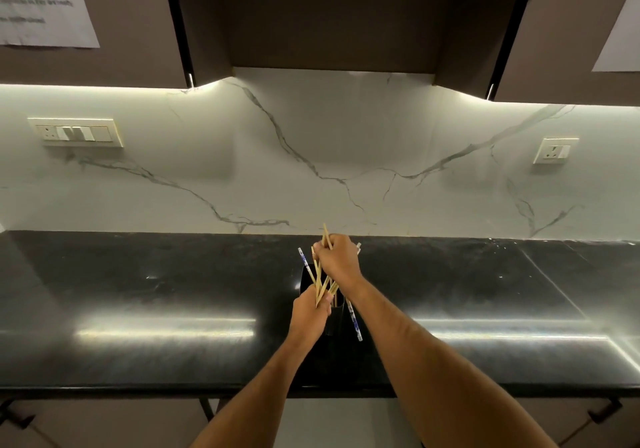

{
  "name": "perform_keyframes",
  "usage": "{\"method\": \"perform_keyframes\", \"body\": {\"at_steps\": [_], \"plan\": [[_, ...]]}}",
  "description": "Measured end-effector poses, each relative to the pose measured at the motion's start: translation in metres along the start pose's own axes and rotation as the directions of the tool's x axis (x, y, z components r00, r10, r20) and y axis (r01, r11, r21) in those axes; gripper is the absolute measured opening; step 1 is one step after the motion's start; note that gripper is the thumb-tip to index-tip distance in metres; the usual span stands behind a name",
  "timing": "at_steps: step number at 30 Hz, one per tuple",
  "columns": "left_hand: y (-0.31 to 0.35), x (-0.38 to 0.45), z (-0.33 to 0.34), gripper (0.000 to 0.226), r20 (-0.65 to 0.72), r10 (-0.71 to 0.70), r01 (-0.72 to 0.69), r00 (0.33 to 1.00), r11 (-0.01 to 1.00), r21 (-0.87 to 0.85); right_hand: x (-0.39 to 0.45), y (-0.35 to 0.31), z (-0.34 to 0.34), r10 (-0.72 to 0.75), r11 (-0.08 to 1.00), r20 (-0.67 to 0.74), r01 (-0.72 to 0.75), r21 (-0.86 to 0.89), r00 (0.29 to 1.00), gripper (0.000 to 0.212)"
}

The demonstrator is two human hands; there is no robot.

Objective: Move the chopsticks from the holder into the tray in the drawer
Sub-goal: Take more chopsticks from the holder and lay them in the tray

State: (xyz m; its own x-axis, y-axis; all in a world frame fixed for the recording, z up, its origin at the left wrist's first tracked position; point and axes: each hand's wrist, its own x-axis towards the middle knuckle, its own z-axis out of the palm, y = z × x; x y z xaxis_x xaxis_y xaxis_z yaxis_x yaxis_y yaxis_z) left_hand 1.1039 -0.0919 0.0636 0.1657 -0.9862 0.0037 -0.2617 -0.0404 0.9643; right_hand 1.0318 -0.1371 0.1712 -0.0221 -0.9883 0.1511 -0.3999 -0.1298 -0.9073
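A black chopstick holder (pixel 337 319) stands on the dark countertop (pixel 138 291) in the middle of the head view. Several wooden chopsticks (pixel 320 274) fan out above it. My right hand (pixel 337 260) grips their upper ends from above. My left hand (pixel 310 312) grips the lower part of the bundle beside the holder's rim. A blue-and-white patterned chopstick (pixel 355 319) hangs down past my right wrist, and another patterned one (pixel 303 257) sticks up at the left. No drawer or tray is in view.
A white marble backsplash (pixel 311 153) rises behind the counter, with a switch plate (pixel 76 132) at left and a socket (pixel 556 151) at right. Brown cabinets (pixel 329 25) hang overhead. Cabinet fronts with handles (pixel 604 409) lie below the counter edge.
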Motion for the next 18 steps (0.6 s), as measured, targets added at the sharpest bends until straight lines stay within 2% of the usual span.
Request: {"method": "perform_keyframes", "body": {"at_steps": [3,6,9,11,13,14,15,16,17,18], "plan": [[-0.002,0.001,-0.007,0.015,0.023,0.016,-0.017,1.000,0.999,0.039,0.002,-0.003,-0.005,-0.006,0.995,-0.080,0.014,0.100,0.997,0.025],[-0.004,0.004,-0.016,0.014,0.055,-0.009,0.003,0.998,0.994,0.107,0.010,-0.013,-0.019,-0.057,0.942,-0.219,0.125,0.312,0.974,0.027],[-0.004,0.005,-0.021,0.018,0.109,-0.188,0.194,0.976,0.980,-0.049,0.018,-0.033,-0.038,-0.188,0.839,-0.321,0.321,0.439,0.928,0.029],[0.001,0.006,-0.024,0.023,0.209,-0.290,0.329,0.934,0.926,-0.187,0.018,-0.046,-0.044,-0.345,0.804,-0.336,0.460,0.377,0.877,0.024],[0.011,0.010,-0.027,0.025,0.318,-0.320,0.420,0.892,0.847,-0.326,0.010,-0.051,-0.043,-0.574,0.779,-0.198,0.604,0.166,0.795,0.021],[0.018,0.012,-0.028,0.023,0.362,-0.322,0.455,0.875,0.804,-0.383,0.004,-0.048,-0.041,-0.706,0.708,-0.045,0.707,-0.006,0.707,0.022],[0.027,0.014,-0.030,0.021,0.397,-0.314,0.481,0.862,0.754,-0.448,-0.002,-0.041,-0.039,-0.802,0.548,0.158,0.815,-0.187,0.576,0.020],[0.035,0.016,-0.034,0.020,0.399,-0.311,0.489,0.862,0.718,-0.496,-0.007,-0.031,-0.036,-0.822,0.338,0.374,0.896,-0.287,0.430,0.014],[0.040,0.019,-0.038,0.023,0.379,-0.311,0.482,0.871,0.689,-0.541,-0.012,-0.019,-0.033,-0.781,0.173,0.542,0.941,-0.292,0.312,0.006],[0.045,0.021,-0.044,0.027,0.366,-0.326,0.485,0.872,0.680,-0.550,-0.017,-0.008,-0.031,-0.735,0.091,0.637,0.965,-0.248,0.233,0.004]]}}
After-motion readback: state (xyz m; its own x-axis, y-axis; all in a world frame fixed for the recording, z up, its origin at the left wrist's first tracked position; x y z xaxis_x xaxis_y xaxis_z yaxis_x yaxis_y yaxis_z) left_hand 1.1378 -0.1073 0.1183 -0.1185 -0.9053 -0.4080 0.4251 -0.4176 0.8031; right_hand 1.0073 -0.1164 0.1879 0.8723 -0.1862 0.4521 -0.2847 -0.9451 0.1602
